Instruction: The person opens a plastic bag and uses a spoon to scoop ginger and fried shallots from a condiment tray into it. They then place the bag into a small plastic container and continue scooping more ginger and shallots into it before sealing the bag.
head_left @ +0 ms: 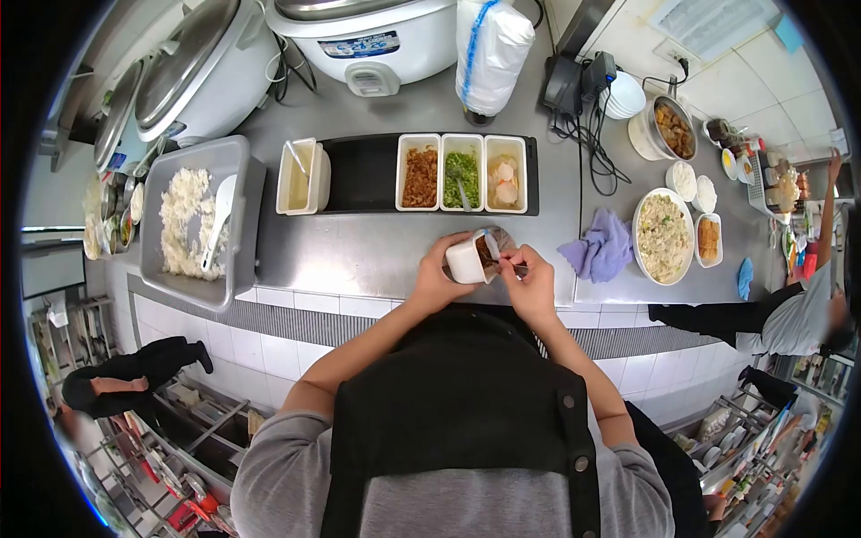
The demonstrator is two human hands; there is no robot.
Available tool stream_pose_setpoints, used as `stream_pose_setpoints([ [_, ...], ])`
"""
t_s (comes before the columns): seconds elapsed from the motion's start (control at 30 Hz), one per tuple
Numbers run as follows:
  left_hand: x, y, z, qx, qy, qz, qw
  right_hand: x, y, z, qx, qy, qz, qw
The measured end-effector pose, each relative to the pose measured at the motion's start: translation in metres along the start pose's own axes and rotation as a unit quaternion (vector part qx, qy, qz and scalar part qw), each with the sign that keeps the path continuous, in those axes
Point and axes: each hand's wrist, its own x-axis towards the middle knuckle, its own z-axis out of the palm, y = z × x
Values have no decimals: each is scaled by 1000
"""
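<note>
My left hand is wrapped round a small white square tub, tipped on its side near the counter's front edge. Brown food shows at its mouth, which faces right. My right hand pinches a thin utensil at that mouth; its working end is hidden. Partly behind the tub is a round, clear-looking container. Beyond my hands, a black rack holds tubs of brown minced topping, chopped green onion with a spoon, and pale pieces in liquid.
A grey bin of rice with a white paddle stands left, below large rice cookers. At right lie a purple cloth, a bowl of mixed rice and tangled cables. Other people stand on both sides.
</note>
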Motion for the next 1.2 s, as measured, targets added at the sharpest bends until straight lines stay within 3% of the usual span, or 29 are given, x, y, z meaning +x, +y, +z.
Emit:
stream_pose_setpoints([
  [0.03,3,-2,1,-103,-10,-26,994,2,-6,-2,0,2,0,1000],
  [0.07,3,-3,3,-104,-12,-25,994,3,-13,-4,-53,18,-36,998],
  [0.2,2,11,1,-31,21,-24,999,2,-24,4,-224,53,-124,965],
  [0.3,4,21,-6,7,18,-26,999,-1,-28,8,-236,45,-133,962],
  [0.47,8,42,-20,128,24,46,990,-1,-36,12,-245,5,-95,965],
  [0.53,7,49,-22,48,13,-29,998,0,-37,12,-241,-4,-86,967],
  [0.67,8,48,-25,73,2,-4,997,1,-41,13,-245,-5,-77,967],
  [0.8,8,43,-23,64,17,-35,997,-1,-48,13,-268,-4,-64,961],
  [0.97,5,-5,-27,-22,-7,-59,998,-3,-51,0,-212,-2,-93,973],
  [1.03,0,-14,-27,-141,1,-73,987,-5,-56,-1,-167,-7,-87,982],
  [1.2,-3,-17,-24,-126,-14,-54,990,-7,-52,20,-29,-78,-15,996],
])
